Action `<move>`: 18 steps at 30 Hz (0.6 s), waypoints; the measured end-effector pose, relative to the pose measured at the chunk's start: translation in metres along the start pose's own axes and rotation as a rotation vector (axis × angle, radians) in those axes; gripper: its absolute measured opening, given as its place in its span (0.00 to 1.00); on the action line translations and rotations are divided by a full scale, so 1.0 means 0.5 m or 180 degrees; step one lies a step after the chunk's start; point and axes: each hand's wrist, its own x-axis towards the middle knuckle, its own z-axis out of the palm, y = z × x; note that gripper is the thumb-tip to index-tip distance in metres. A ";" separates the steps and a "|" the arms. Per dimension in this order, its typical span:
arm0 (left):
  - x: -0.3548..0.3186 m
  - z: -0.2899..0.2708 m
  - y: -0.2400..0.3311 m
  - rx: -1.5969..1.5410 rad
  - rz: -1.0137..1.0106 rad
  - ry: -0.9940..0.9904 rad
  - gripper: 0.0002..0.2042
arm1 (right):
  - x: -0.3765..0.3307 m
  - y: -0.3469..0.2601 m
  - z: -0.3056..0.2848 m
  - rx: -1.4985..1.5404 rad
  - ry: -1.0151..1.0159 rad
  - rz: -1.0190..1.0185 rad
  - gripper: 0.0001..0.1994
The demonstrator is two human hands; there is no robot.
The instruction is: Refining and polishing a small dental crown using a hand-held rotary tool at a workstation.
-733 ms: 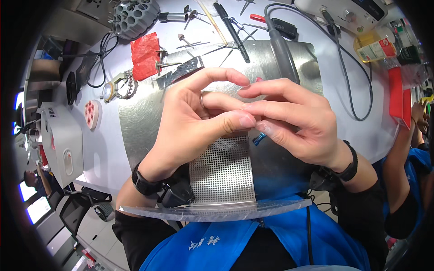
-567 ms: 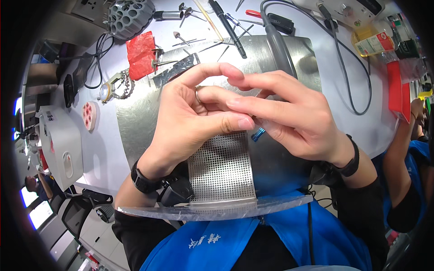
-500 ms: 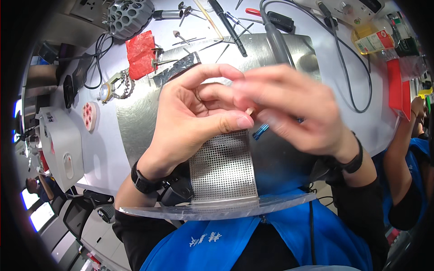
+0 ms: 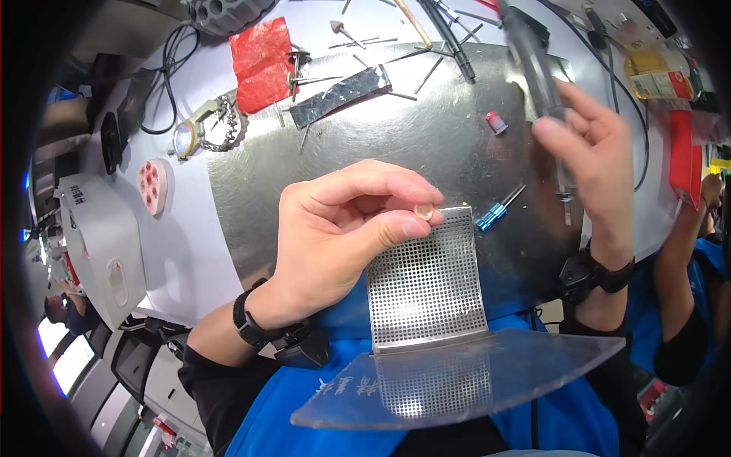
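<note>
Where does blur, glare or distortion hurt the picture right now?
Head view: the right hand and the dark handpiece by it are blurred, while the left hand is sharper; head view: bright sheen streaks the metal plate; head view: straight edges bend toward the picture's rim, and its corners go black.

The left hand [image 4: 324,228]: the pale piece [image 4: 424,212] at its fingertips is partly covered and too small to identify; the inner fingers are partly hidden behind the thumb. The palm side also masks the upper left of the mesh [image 4: 430,286]. The right hand [image 4: 594,145]: blurred, as is the handpiece [image 4: 534,68] at its thumb; whether this is gripped or merely touched cannot be told. Between the hands, farther off, the red-tipped piece [image 4: 496,123] is too small to identify. Beyond the left hand, the rack [image 4: 228,11], stick [image 4: 415,25] and pen [image 4: 451,44] are cut by the top edge. Outside the right hand, a co-worker [image 4: 674,301] runs into the dark rim.
</note>
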 end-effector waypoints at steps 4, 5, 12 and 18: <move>-0.003 0.005 0.001 -0.0089 -0.0037 0.0129 0.13 | -0.003 -0.072 0.050 0.2047 -0.0385 -0.0047 0.38; -0.005 0.005 0.003 -0.0085 -0.0038 0.0195 0.15 | -0.001 -0.062 0.062 0.2060 -0.0397 -0.0014 0.38; -0.013 0.016 0.006 -0.0277 -0.0193 0.0431 0.22 | -0.008 -0.021 0.070 0.1251 -0.1819 -0.1531 0.11; -0.016 0.026 -0.002 0.0099 0.0092 0.0329 0.25 | -0.045 -0.052 0.089 0.0364 -0.1198 -0.1786 0.13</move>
